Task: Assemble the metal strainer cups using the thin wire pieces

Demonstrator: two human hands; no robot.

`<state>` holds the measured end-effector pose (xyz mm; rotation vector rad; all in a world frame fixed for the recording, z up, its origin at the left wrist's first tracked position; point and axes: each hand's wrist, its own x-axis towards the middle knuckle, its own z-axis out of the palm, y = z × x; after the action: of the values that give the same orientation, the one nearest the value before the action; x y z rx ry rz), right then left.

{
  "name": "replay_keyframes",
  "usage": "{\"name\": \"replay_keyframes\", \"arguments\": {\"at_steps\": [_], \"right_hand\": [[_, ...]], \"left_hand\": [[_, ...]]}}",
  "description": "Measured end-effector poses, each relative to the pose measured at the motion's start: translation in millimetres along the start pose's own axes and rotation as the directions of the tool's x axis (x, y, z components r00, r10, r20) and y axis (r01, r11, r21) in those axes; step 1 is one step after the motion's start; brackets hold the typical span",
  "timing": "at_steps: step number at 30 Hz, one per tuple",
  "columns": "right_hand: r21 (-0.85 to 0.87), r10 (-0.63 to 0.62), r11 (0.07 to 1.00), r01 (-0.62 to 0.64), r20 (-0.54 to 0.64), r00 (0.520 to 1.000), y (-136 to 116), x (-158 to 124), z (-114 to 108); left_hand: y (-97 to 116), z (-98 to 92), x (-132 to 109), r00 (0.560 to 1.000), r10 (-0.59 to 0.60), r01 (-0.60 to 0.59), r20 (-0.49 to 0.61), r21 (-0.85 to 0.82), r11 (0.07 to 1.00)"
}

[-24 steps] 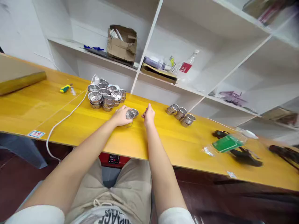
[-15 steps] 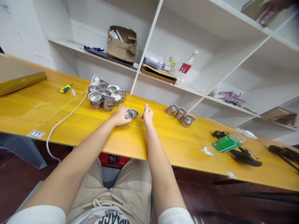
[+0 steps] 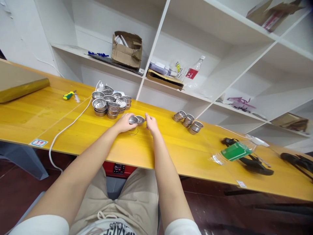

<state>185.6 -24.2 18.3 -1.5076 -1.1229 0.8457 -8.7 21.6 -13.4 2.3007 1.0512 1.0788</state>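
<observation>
1. The left hand [image 3: 124, 123] is curled narrow and holds a perforated steel strainer cup [image 3: 133, 120] at its fingertips, just above the table.
2. The right hand [image 3: 151, 124] has its fingers bunched narrow, right beside a second steel strainer cup [image 3: 140, 120]; I cannot tell whether they touch it.
3. A thin wire ring [image 3: 135, 132] lies on the yellow wooden workbench [image 3: 171, 147] just under the left hand.
4. Beyond the left hand sits a heap of stacked strainer cups [image 3: 109, 104], and left of that are a white cable [image 3: 70, 126] and a yellow-green screwdriver [image 3: 68, 95].
5. Right of the right hand stands a small group of steel rings [image 3: 188, 119].
6. Further right lies a plastic bag with a green label [image 3: 236, 151].
7. Far ahead, on white shelving [image 3: 153, 49], are a torn cardboard box [image 3: 127, 54] and a plastic bottle with a red label [image 3: 193, 73].
</observation>
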Motion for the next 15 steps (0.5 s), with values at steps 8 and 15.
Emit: {"name": "replay_keyframes", "arguments": {"at_steps": [8, 15], "right_hand": [[-0.007, 0.138, 0.988, -0.155, 0.508, 0.850, -11.3, -22.2, 5.7], [0.217, -0.034, 0.971, -0.101, 0.542, 0.840, -9.5, -21.0, 11.8]], "left_hand": [[-0.1, 2.1, 11.3, 0.965, -0.212, 0.110, -0.152, -0.498, 0.860], [20.4, -0.9, 5.7, 0.977, -0.152, 0.062, -0.147, -0.489, 0.870]]}}
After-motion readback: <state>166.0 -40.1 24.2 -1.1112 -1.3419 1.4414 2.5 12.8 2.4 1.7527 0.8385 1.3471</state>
